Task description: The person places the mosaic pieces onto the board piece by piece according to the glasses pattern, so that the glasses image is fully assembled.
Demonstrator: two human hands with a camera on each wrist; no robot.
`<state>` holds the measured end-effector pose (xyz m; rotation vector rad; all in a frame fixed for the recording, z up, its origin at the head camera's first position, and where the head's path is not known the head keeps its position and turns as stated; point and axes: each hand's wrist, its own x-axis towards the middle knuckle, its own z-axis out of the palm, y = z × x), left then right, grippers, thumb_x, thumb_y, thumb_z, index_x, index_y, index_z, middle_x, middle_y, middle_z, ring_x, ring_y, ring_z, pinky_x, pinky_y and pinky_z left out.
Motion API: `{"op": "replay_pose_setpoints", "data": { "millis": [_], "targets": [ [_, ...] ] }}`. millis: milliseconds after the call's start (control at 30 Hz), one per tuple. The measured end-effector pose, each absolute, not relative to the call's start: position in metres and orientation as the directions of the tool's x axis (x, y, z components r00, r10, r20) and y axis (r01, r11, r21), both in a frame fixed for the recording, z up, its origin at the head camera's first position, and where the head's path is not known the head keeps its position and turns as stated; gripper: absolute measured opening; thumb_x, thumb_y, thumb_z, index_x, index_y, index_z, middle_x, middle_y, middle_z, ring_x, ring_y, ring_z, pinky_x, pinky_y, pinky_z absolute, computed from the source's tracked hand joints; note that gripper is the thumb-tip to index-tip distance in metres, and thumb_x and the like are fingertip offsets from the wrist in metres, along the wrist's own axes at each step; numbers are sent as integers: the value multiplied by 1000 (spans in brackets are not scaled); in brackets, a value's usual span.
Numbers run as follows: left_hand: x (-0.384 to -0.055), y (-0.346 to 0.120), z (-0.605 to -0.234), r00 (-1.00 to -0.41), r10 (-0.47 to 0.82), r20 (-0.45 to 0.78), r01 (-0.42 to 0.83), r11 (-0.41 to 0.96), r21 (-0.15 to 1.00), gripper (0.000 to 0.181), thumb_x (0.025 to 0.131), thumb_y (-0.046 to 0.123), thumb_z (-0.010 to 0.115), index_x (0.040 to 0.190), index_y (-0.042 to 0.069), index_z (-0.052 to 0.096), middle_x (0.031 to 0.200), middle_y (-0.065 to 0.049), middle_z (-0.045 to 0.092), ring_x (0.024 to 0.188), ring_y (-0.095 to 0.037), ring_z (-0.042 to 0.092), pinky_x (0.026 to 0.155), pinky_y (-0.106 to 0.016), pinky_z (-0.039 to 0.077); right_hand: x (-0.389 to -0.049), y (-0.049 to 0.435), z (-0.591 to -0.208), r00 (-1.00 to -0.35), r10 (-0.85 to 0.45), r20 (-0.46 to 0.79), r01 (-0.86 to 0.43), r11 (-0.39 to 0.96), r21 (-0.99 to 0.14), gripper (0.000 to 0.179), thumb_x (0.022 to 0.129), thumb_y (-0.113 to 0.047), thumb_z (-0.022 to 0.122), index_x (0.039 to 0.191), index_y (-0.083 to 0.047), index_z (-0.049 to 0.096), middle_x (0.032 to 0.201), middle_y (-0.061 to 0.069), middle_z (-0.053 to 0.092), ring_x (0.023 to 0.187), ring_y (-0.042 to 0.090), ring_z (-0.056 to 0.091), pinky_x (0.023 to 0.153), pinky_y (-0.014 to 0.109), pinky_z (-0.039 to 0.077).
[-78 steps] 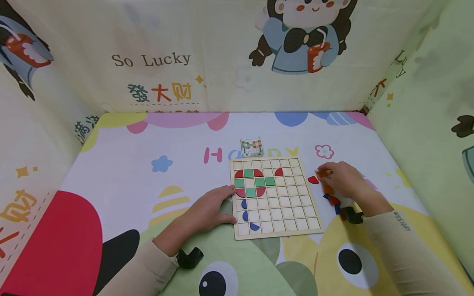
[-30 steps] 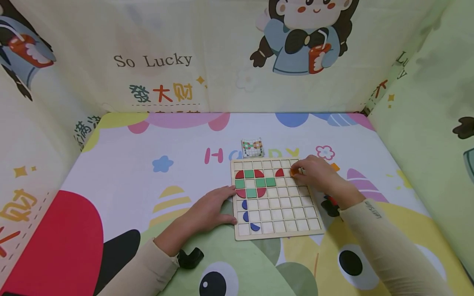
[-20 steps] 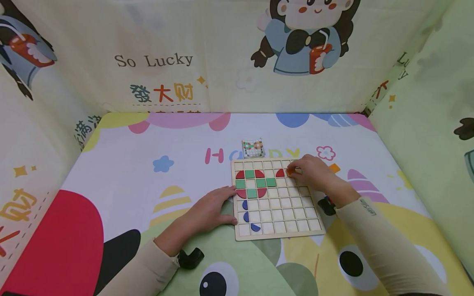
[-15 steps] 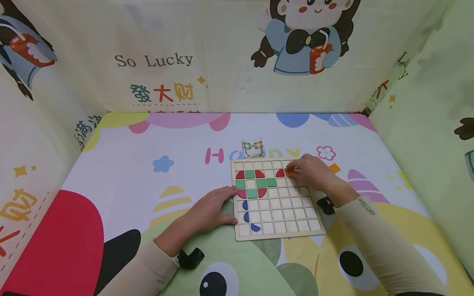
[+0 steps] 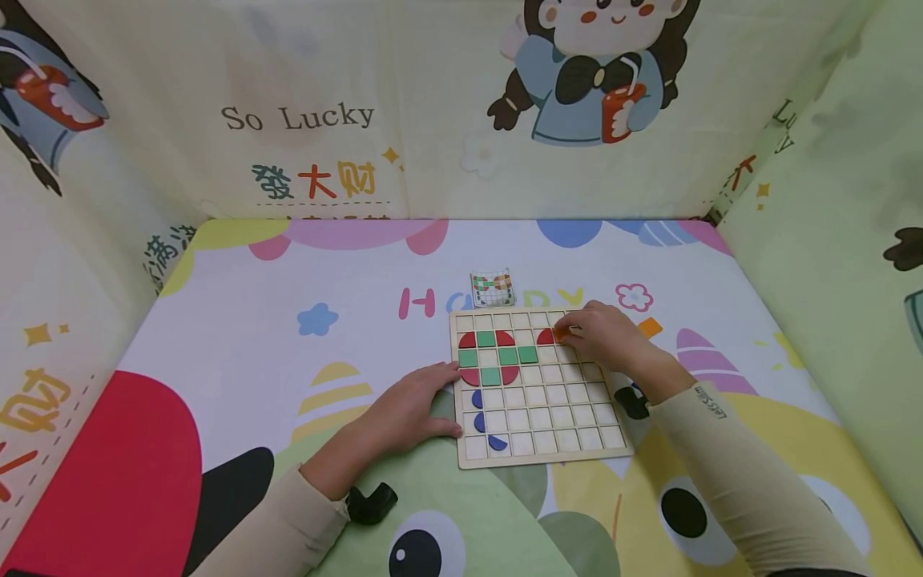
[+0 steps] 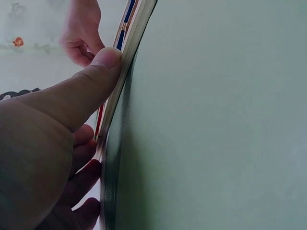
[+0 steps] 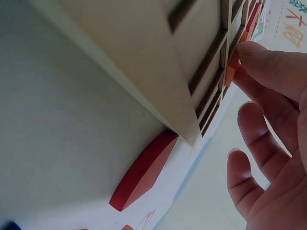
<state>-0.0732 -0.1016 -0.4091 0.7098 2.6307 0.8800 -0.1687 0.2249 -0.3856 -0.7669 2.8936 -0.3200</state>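
Note:
A wooden grid board [image 5: 461, 461] lies flat on the table. My left hand [image 5: 407, 409] rests at its left edge, thumb and fingertips touching the rim. My right hand [image 5: 606, 340] is over the board's upper right, pinching an orange square tile [image 7: 232, 68] between thumb and index finger, at the cell beside a red quarter-round tile [image 5: 545, 337]. In the head view the fingers mostly hide the orange tile. Green square tiles [image 5: 508, 355] and more red quarter-rounds [image 5: 510, 375] form a pattern on the left. Blue half-round tiles [image 5: 479, 422] sit below them.
A small pattern card [image 5: 493, 289] lies behind the board. An orange tile [image 5: 651, 327] is on the table to the right. In the right wrist view, a loose red tile [image 7: 146, 170] lies near the board's edge. Other loose tiles on the right are hidden by the right arm.
My right hand has moved left from the loose tiles onto the board with the orange tile, then shifted slightly left towards the red quarter-round. My left hand stays put.

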Motion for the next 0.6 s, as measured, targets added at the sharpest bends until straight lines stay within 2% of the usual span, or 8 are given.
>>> {"op": "replay_pose_setpoints", "data": {
  "millis": [300,433,600],
  "targets": [
    [-73,-102,-410,-842,530,-101,362,694,623,79,81,35,85,146,7,50,154,-7,44,143,-30,36,114,-47,34,-168,222,-386,-869,-488,-78,-456,853,-254,17,92,-12,73,109,-9,76,94,2,69,90,26,56,80,42,52],
    [-73,-102,-410,-841,533,-97,366,692,623,79,81,35,85,147,6,49,154,-7,44,143,-30,36,114,-47,34,-169,224,-381,-886,-451,-108,-398,859,-322,24,93,-14,72,116,-6,73,103,9,69,97,30,60,85,47,53],
    [-74,-102,-410,-839,536,-94,371,690,622,80,81,34,85,147,6,49,154,-8,44,143,-30,36,114,-47,34,-168,237,-369,-913,-388,-128,-313,865,-392,36,94,-16,70,127,-3,67,112,19,67,102,37,61,84,52,52]
  ]
}}
